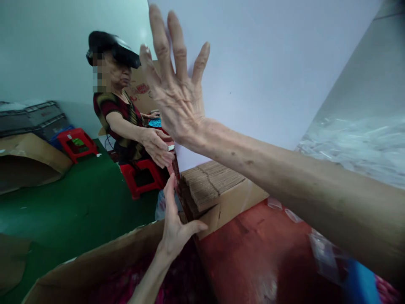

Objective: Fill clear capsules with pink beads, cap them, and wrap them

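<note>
The right hand (179, 105) is raised high and the left hand (174, 223) is kept just beside a stack of corrugated cardboard (205, 188) in a carton (240, 202), with the fingers (177, 42) of both hands spread open and holding nothing.

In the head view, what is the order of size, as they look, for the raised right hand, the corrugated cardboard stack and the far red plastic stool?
Largest to smallest: right hand, corrugated cardboard stack, red plastic stool. Nearness to the camera makes the hand look bigger, so its first place is unsure.
</note>
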A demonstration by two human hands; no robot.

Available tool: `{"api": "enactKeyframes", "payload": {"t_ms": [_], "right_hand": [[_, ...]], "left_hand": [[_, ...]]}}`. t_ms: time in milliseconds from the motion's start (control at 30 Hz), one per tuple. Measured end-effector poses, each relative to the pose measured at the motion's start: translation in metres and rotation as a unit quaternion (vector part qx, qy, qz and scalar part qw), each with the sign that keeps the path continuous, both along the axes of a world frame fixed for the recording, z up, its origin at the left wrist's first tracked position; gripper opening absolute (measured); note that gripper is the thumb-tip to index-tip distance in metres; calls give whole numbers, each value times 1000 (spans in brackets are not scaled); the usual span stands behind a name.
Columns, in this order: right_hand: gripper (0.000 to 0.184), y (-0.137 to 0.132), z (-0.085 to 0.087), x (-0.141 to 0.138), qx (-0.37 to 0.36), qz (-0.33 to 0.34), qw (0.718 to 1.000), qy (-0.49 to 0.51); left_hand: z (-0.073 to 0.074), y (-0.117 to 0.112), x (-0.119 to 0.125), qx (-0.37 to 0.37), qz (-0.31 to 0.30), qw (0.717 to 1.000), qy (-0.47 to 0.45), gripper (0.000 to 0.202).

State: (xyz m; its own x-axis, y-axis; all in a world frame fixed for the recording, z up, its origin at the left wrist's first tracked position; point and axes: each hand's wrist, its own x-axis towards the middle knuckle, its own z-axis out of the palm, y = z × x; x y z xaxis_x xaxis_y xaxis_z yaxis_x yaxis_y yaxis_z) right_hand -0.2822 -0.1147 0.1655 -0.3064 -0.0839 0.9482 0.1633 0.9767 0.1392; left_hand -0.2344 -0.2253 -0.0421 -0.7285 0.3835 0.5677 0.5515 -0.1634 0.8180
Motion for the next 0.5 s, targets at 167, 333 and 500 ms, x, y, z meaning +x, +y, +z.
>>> {"api": "enactKeyframes", "payload": {"t_ms": [167, 333, 500], "right_hand": [[54, 8, -17, 5, 89, -15, 996, 15], [58, 10, -31, 37, 95, -57, 994, -5], [46, 17, -48, 94, 121, -59, 989, -57]], "left_hand": [[1, 12, 10, 64, 14, 998, -9, 105], [4, 5, 11, 60, 25, 998, -3, 96], [2, 2, 2, 99, 45, 994, -15, 78]]}}
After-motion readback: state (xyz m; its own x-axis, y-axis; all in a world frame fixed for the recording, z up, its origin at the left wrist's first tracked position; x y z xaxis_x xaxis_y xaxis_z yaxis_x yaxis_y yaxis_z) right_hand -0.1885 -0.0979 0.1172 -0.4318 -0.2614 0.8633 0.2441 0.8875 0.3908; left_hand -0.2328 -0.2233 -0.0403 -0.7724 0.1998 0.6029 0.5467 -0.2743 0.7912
